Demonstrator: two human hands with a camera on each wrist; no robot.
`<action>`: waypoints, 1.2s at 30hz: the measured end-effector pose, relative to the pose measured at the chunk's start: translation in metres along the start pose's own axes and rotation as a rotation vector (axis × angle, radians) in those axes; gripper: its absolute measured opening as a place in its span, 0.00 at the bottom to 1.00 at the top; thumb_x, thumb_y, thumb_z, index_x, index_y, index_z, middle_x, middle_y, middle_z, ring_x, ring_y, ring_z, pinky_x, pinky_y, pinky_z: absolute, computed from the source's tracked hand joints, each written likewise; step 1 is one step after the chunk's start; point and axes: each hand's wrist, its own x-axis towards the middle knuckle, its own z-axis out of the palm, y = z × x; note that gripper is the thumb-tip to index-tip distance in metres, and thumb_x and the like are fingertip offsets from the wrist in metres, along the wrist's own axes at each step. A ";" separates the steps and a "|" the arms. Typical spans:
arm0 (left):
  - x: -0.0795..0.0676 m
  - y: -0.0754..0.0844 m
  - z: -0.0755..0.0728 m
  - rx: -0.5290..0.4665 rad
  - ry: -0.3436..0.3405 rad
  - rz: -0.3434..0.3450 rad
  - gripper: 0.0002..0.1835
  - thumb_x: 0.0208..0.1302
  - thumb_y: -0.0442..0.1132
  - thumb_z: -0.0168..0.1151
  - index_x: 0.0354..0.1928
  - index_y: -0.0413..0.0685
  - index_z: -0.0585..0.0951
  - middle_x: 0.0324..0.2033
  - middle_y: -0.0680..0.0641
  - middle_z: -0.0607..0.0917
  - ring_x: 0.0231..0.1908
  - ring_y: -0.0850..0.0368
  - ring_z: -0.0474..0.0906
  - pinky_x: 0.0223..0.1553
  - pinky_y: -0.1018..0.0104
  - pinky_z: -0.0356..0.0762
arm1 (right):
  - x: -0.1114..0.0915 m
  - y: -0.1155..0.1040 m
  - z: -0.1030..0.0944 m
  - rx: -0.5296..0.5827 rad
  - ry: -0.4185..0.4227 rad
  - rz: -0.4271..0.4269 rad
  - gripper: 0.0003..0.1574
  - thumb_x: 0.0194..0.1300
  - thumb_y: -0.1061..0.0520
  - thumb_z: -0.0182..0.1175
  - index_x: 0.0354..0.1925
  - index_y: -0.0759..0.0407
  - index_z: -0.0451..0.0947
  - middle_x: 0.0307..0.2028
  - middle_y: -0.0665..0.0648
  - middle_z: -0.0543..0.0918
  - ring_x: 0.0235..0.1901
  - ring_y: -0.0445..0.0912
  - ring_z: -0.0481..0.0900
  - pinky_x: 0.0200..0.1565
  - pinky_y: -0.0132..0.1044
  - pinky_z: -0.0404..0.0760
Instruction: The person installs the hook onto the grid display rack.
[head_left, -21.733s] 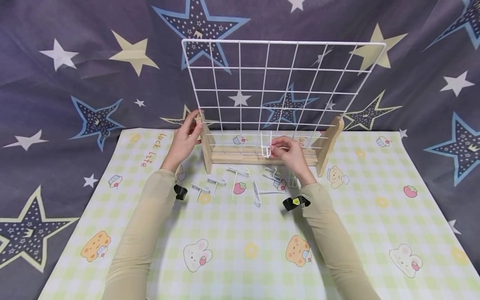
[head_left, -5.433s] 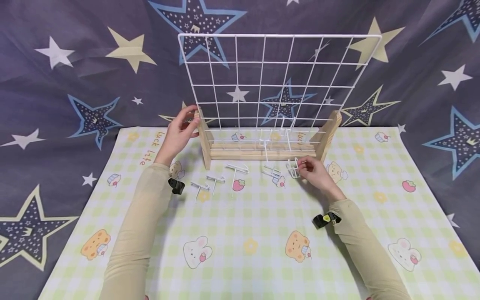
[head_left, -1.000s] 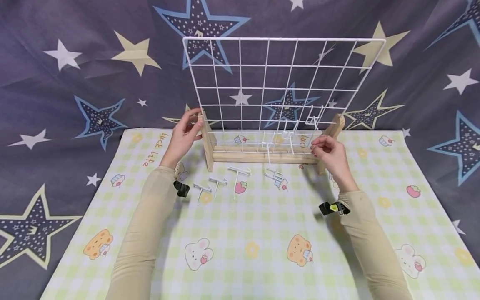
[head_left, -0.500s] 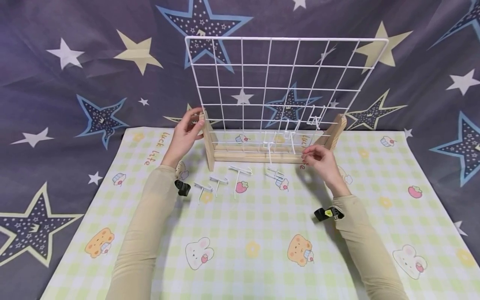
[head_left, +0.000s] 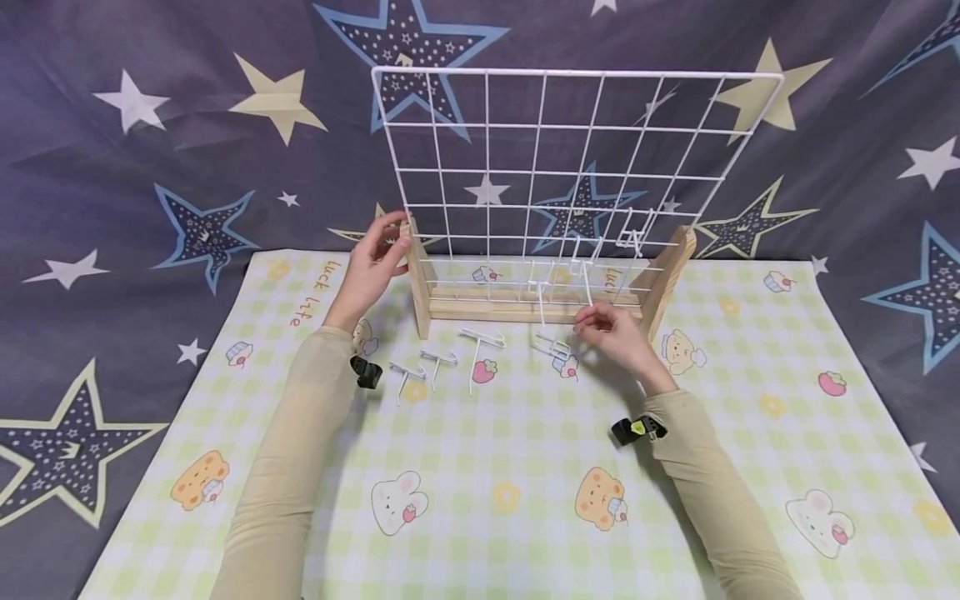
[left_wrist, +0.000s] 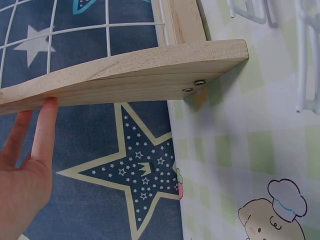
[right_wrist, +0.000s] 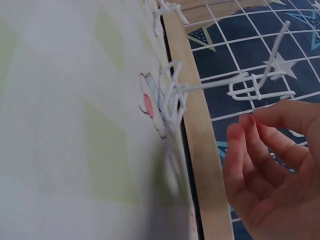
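Note:
A white wire grid panel [head_left: 510, 125] stands in a wooden base, leaning back. My left hand [head_left: 372, 258] grips the base's left wooden side support [head_left: 417, 287]; in the left wrist view two fingertips touch its outer face. My right hand [head_left: 618, 337] hovers in front of the grid, fingers loosely bent, holding nothing. Just left of its fingertips a white wire hook [head_left: 552, 344] lies on the tablecloth. Three white hooks hang on the grid: a lower one [head_left: 538, 287], a middle one [head_left: 581, 267] and a higher right one [head_left: 633, 239].
Three T-shaped white hooks, a left one [head_left: 407, 372], a middle one [head_left: 438, 358] and a longer one [head_left: 480, 340], lie in front of the base's left half. A patterned cloth [head_left: 465, 433] covers the table. Dark star-printed fabric [head_left: 225, 167] hangs behind the grid.
Earlier, my right hand held a hook at the grid; three now hang there. Within the last second it moves left and slightly down from the grid's right side. My left hand stays on the support.

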 end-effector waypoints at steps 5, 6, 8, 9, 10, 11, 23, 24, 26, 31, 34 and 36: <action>0.006 -0.017 -0.002 -0.013 0.008 -0.002 0.23 0.73 0.38 0.53 0.67 0.48 0.67 0.57 0.35 0.74 0.45 0.52 0.77 0.45 0.60 0.84 | 0.003 0.004 0.006 0.000 -0.064 0.002 0.14 0.59 0.76 0.57 0.45 0.82 0.73 0.41 0.78 0.78 0.39 0.65 0.77 0.38 0.24 0.78; 0.006 -0.018 -0.002 -0.013 0.012 0.000 0.23 0.73 0.39 0.53 0.67 0.48 0.68 0.57 0.35 0.74 0.45 0.52 0.77 0.45 0.60 0.84 | 0.005 0.005 0.006 0.000 -0.078 -0.004 0.14 0.60 0.76 0.57 0.45 0.83 0.73 0.41 0.78 0.78 0.40 0.66 0.77 0.39 0.25 0.78; 0.006 -0.020 -0.001 -0.014 0.018 0.004 0.23 0.73 0.40 0.53 0.67 0.49 0.68 0.56 0.36 0.75 0.45 0.52 0.77 0.45 0.61 0.84 | 0.007 0.008 0.008 -0.015 -0.108 -0.026 0.14 0.59 0.77 0.57 0.45 0.83 0.73 0.41 0.78 0.78 0.41 0.67 0.76 0.42 0.27 0.78; 0.006 -0.020 -0.001 -0.015 0.020 0.006 0.23 0.73 0.40 0.53 0.67 0.50 0.68 0.56 0.36 0.75 0.45 0.52 0.77 0.45 0.61 0.84 | 0.008 0.009 0.009 -0.025 -0.123 -0.034 0.14 0.59 0.77 0.56 0.45 0.83 0.73 0.41 0.77 0.78 0.41 0.67 0.76 0.43 0.28 0.78; 0.006 -0.020 -0.001 -0.017 0.022 0.008 0.22 0.73 0.41 0.54 0.67 0.50 0.68 0.56 0.36 0.75 0.45 0.52 0.77 0.45 0.61 0.84 | 0.009 0.010 0.009 -0.040 -0.135 -0.045 0.14 0.59 0.77 0.56 0.45 0.83 0.73 0.40 0.76 0.78 0.41 0.66 0.77 0.44 0.30 0.79; 0.006 -0.020 -0.001 -0.017 0.024 0.011 0.22 0.73 0.41 0.54 0.67 0.51 0.69 0.55 0.36 0.75 0.44 0.52 0.77 0.45 0.61 0.84 | 0.010 0.011 0.010 -0.046 -0.147 -0.054 0.13 0.59 0.78 0.56 0.45 0.83 0.73 0.40 0.76 0.78 0.41 0.66 0.77 0.44 0.32 0.79; 0.006 -0.020 -0.001 -0.015 0.025 0.013 0.23 0.73 0.42 0.54 0.67 0.51 0.69 0.55 0.36 0.75 0.44 0.53 0.78 0.44 0.62 0.84 | 0.015 0.014 0.014 -0.028 -0.183 -0.006 0.14 0.60 0.77 0.56 0.45 0.84 0.72 0.40 0.78 0.77 0.43 0.66 0.75 0.48 0.43 0.78; 0.006 -0.020 -0.001 -0.018 0.025 0.012 0.22 0.73 0.42 0.54 0.67 0.50 0.69 0.55 0.36 0.75 0.44 0.53 0.78 0.44 0.62 0.84 | 0.015 0.013 0.014 -0.032 -0.190 0.003 0.14 0.60 0.77 0.56 0.45 0.84 0.72 0.40 0.78 0.77 0.43 0.66 0.75 0.48 0.42 0.78; 0.006 -0.019 -0.001 -0.020 0.024 0.011 0.22 0.73 0.41 0.54 0.67 0.50 0.68 0.55 0.36 0.75 0.44 0.53 0.78 0.44 0.62 0.84 | 0.014 0.011 0.015 -0.046 -0.202 0.008 0.14 0.60 0.77 0.56 0.45 0.84 0.72 0.40 0.78 0.77 0.42 0.67 0.75 0.47 0.43 0.78; 0.007 -0.019 -0.001 -0.023 0.016 0.011 0.23 0.73 0.40 0.53 0.67 0.48 0.68 0.55 0.35 0.75 0.43 0.55 0.77 0.44 0.62 0.85 | 0.016 0.018 0.020 -0.073 -0.219 -0.024 0.12 0.59 0.78 0.57 0.43 0.83 0.73 0.37 0.77 0.78 0.40 0.67 0.76 0.43 0.43 0.79; 0.006 -0.019 -0.001 -0.020 0.013 0.008 0.23 0.73 0.40 0.53 0.67 0.49 0.68 0.56 0.35 0.75 0.43 0.55 0.77 0.44 0.61 0.85 | 0.021 0.033 0.024 -0.076 -0.214 -0.032 0.11 0.58 0.78 0.57 0.42 0.81 0.75 0.35 0.74 0.79 0.38 0.63 0.77 0.40 0.36 0.78; 0.006 -0.019 -0.001 -0.017 0.013 0.007 0.23 0.73 0.40 0.53 0.67 0.49 0.68 0.55 0.36 0.75 0.44 0.54 0.77 0.44 0.61 0.85 | 0.023 0.043 0.026 -0.078 -0.210 -0.031 0.11 0.58 0.78 0.57 0.41 0.79 0.76 0.34 0.72 0.80 0.37 0.61 0.78 0.39 0.33 0.78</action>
